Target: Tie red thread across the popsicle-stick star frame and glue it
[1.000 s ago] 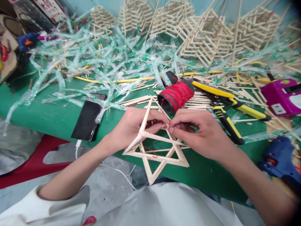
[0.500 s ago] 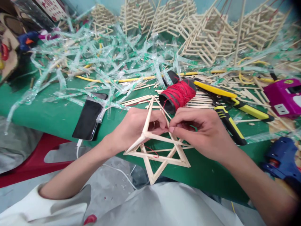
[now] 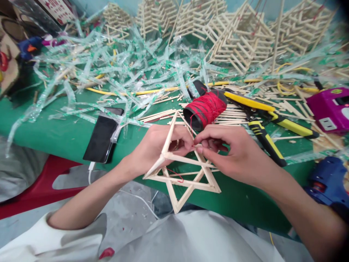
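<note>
Stick frame [image 3: 188, 160], centre: star joined | left hand [image 3: 152, 143] pinching its 1 o'clock side | right hand [image 3: 230, 149] there, grip unclear | red thread [image 3: 180, 179] at 6 o'clock; 1 o'clock work seems unfinished

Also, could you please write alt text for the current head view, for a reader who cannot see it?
The left hand and right hand are close together at a star-shaped stick frame over a green table. Beyond lie a spool of red thread and yellow-and-black tool handles; a phone is at left, plastic strips and stick lattices behind.
</note>
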Demonstrator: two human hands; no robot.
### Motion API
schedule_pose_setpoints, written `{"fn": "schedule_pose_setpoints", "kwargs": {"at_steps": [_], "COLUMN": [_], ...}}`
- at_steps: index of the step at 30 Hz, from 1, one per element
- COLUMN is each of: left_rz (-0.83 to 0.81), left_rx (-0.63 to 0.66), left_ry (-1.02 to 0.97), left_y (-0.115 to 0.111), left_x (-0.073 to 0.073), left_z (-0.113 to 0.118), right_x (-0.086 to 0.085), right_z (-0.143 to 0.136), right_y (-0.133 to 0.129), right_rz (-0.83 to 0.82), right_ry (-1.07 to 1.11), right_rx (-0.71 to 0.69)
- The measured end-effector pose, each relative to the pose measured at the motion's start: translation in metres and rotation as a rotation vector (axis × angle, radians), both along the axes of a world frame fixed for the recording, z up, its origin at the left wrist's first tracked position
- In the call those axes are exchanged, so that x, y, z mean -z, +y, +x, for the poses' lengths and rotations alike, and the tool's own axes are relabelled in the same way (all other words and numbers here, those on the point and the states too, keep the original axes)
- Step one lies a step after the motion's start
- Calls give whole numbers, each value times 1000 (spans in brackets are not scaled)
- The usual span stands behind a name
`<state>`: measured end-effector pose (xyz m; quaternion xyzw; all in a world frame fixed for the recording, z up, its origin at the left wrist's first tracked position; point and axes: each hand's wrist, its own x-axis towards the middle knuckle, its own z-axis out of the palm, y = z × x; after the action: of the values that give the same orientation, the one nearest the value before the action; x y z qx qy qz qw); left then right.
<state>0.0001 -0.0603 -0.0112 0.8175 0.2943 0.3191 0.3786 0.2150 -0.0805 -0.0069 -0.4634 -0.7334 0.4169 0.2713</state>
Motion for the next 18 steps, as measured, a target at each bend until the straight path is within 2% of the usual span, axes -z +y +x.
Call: {"fn": "schedule_pose_setpoints", "kwargs": {"at_steps": [9, 14, 18], "left_rz": [31, 19, 14], "left_rx": [33, -16, -26], "left_ry": [-63, -85, -106], "left_y": [3, 1, 1], "left_x": [3, 8, 11], "left_z": [1, 1, -1], "right_x": [3, 3, 3], "right_z": [-1, -1, -2], "right_y": [3, 3, 6], "right_rz": [127, 197, 170], "right_ry": [-23, -79, -71], "right_rx": [-49, -78, -99]}}
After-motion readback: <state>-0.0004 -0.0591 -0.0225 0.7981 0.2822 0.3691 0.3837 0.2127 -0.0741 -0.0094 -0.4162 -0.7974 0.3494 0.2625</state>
